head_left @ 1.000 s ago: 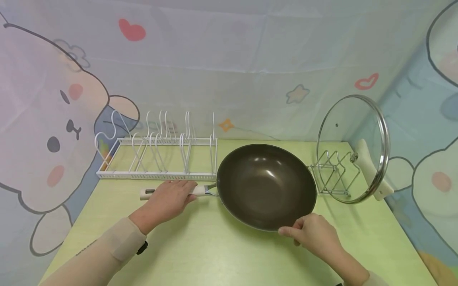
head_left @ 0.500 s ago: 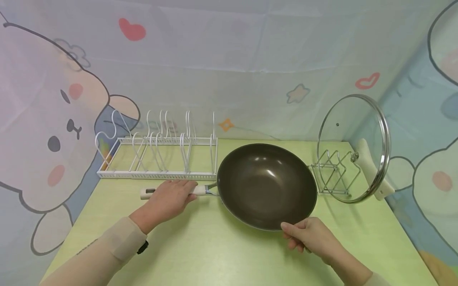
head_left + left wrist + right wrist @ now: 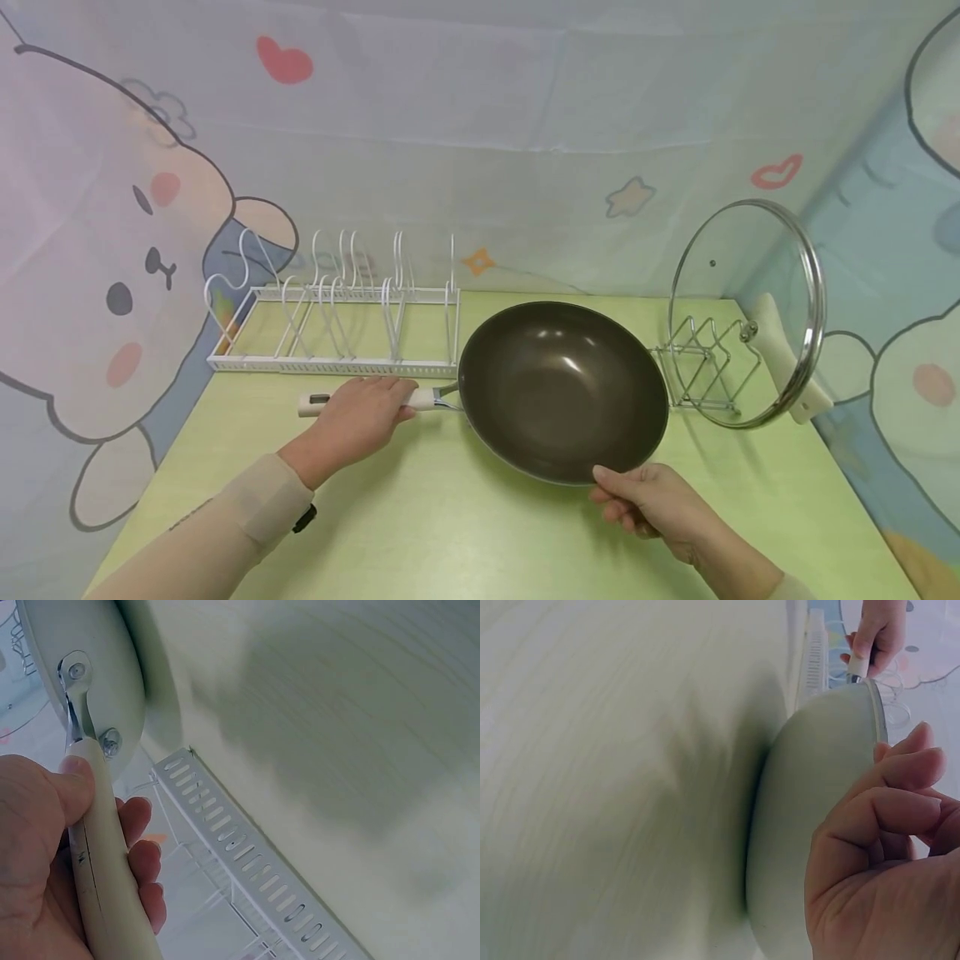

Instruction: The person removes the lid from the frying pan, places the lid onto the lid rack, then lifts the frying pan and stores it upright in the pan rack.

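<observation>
A dark-lined wok (image 3: 558,392) with a pale outside (image 3: 802,817) sits at the middle of the green tabletop. Its cream handle (image 3: 109,862) points left, and my left hand (image 3: 360,421) grips it, thumb along the top and fingers curled underneath. At the front right of the wok, my right hand (image 3: 656,504) pinches the rim between thumb and index finger. Its other fingers (image 3: 892,810) are bent loosely below, outside the wall. The inside of the wok holds nothing but reflections.
Behind the left hand stands a white wire rack (image 3: 337,365) with upright dividers. On the right, a glass lid (image 3: 813,333) with a cream handle stands on edge in a chrome wire rack (image 3: 712,406). A printed cloth (image 3: 510,100) hangs behind the table.
My right hand has shifted slightly right along the rim, and its lower fingers have loosened. The left hand and the wok have hardly moved; the head view has swung a little.
</observation>
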A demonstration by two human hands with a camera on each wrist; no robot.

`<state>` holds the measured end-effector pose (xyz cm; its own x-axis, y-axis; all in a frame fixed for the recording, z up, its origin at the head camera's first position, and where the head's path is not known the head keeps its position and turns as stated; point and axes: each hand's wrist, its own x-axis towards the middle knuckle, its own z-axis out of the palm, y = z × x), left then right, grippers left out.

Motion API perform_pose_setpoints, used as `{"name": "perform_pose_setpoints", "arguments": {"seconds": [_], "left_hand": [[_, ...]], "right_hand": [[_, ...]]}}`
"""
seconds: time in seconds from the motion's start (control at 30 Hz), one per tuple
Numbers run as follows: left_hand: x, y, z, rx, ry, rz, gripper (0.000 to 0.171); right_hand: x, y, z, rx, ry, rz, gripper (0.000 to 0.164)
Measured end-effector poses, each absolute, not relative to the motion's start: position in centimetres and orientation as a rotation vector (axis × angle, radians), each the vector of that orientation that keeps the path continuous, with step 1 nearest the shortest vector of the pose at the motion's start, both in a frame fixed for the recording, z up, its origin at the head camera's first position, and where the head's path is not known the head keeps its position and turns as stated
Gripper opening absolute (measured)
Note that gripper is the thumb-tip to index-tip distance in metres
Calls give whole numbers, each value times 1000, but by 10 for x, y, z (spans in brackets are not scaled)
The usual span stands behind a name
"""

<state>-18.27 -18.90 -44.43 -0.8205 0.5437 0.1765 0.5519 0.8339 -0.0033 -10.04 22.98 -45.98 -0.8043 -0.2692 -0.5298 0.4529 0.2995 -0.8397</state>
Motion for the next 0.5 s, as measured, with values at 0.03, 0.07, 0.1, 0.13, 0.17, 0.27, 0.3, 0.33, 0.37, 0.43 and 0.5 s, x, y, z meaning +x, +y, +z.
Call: {"name": "perform_pose_setpoints", "arguments": {"seconds": [0.03,0.07,0.1,0.13,0.17,0.27,0.3,0.33,0.37,0.43,0.5], "left_hand": [[-182,-189,-444,-855,-2841,-69,29],[-182,-189,-444,-852,-2839,-69,28],[-181,-189,-444,-849,-2837,-69,28],[-181,-189,-444,-847,-2835,-66,27],[-181,-189,-444,-843,-2835,-67,27],[-180,-187,-444,-844,-2827,-70,24],[-180,-186,-444,-847,-2827,-74,23],[-180,-185,-444,-850,-2822,-77,22],[-182,-184,-445,-850,-2820,-79,22],[-184,-181,-445,-849,-2834,-87,21],[-185,-178,-445,-837,-2859,-87,21]], "right_hand": [[-100,229,-460,165,1970,-1562,47],[-100,229,-460,169,1969,-1566,47],[-100,228,-460,170,1970,-1569,47],[-100,228,-460,171,1970,-1573,47],[-100,227,-460,171,1972,-1577,47],[-101,226,-462,177,1970,-1597,49],[-102,227,-462,180,1970,-1603,50],[-103,228,-462,182,1966,-1609,51],[-104,229,-462,187,1966,-1614,52],[-108,231,-463,192,1967,-1619,52],[-112,232,-463,192,1976,-1618,52]]}}
